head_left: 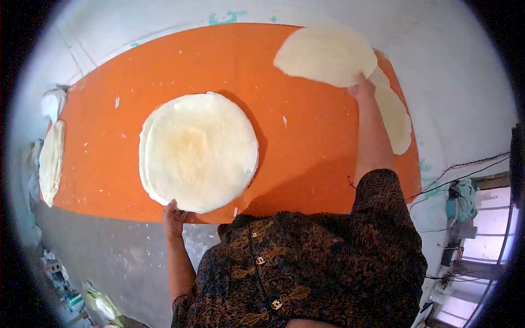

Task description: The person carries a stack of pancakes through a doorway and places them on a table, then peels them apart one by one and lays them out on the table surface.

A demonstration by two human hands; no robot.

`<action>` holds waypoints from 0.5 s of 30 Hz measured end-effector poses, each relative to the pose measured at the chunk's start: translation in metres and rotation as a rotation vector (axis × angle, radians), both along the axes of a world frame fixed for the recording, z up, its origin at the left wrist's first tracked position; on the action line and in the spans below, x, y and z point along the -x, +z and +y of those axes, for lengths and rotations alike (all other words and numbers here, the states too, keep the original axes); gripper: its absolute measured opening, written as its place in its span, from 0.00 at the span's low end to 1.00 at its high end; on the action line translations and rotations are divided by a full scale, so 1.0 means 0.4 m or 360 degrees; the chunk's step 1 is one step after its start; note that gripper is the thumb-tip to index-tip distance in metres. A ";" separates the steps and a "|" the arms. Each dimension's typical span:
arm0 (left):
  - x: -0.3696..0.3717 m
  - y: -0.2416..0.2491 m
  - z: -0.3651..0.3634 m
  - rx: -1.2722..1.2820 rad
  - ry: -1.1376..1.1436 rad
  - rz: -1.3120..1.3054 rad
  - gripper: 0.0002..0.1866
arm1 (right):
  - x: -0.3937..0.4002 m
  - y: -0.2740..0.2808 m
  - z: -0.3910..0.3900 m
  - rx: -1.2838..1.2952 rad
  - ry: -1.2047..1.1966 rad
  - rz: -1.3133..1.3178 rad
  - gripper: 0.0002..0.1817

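Observation:
A thick stack of round, pale flatbreads [199, 153] lies on the orange tabletop, its top sheet browned in the middle. My left hand [174, 218] is at the near left edge of this stack, thumb on the rim and fingers curled, partly hidden. Far to the right, my right hand [362, 88] pinches the near edge of a single thin flatbread sheet [327, 54], which spreads away to the left at the table's back edge. Beneath my right forearm and beside it lies another thin sheet [395, 117] along the table's right end.
Folded flatbreads [52, 164] lie at the left end of the orange table [306, 158]. White scraps dot its surface. A pale wall [454, 82] borders the back and right. Cables [465, 167] hang by a window [492, 224] at right; grey floor [120, 251] shows at lower left.

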State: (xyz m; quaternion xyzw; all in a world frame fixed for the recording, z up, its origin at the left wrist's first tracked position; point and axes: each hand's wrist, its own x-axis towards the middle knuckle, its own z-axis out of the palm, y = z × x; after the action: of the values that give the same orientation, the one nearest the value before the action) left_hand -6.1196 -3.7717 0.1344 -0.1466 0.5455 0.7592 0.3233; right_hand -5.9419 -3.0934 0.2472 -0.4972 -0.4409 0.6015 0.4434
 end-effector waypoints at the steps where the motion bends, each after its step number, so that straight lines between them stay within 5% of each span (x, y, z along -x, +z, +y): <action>1: 0.000 -0.005 -0.002 0.0002 0.0016 0.0006 0.20 | -0.010 -0.004 -0.054 0.0176 -0.0095 -0.0435 0.19; 5: -0.003 -0.003 0.000 -0.0189 -0.0068 0.0091 0.22 | -0.012 -0.246 -0.040 0.0318 0.0373 -0.0529 0.13; 8: -0.011 0.021 0.007 -0.0159 -0.0077 0.0119 0.24 | 0.106 -0.364 -0.197 -0.1089 0.0677 -0.0962 0.13; 9: -0.011 0.026 0.015 -0.0150 -0.0098 0.0128 0.24 | 0.164 -0.236 -0.367 -0.1417 0.0788 -0.1093 0.13; 10: -0.007 0.029 0.020 -0.0136 -0.0106 0.0131 0.24 | 0.212 -0.148 -0.507 -0.0943 0.1128 -0.0990 0.15; 12: 0.003 0.015 0.002 -0.0140 -0.0132 0.0017 0.24 | 0.254 0.027 -0.783 -0.1240 0.1672 -0.1111 0.17; 13: 0.008 -0.011 -0.019 -0.0163 -0.0149 -0.0098 0.24 | 0.272 -0.043 -0.860 -0.1488 0.1782 -0.0783 0.19; 15: 0.013 -0.061 -0.059 -0.0306 -0.0211 -0.0033 0.24 | 0.277 -0.024 -1.038 -0.1705 0.2247 -0.0871 0.27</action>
State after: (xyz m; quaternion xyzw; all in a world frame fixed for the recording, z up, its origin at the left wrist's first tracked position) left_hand -6.1246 -3.7953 0.1101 -0.0862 0.4753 0.7834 0.3910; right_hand -6.0529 -3.5087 0.2378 0.0332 -0.9499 0.3096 0.0254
